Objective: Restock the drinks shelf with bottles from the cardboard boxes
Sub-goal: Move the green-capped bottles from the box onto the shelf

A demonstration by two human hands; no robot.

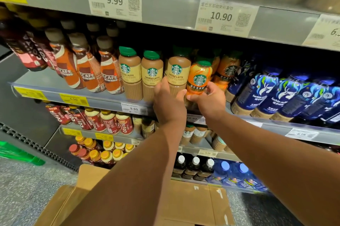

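Currently | I'm watching left hand (169,102) gripping cheese latte bottle (178,71), right hand (208,101) gripping orange bottle (199,77) at its 3 o'clock | risk: bottles bumping, possibly tipping off shelf edge (103,100)

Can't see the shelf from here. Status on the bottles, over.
Left hand grips latte bottle at shelf front. Right hand holds orange bottle beside it. Nothing blocking either.
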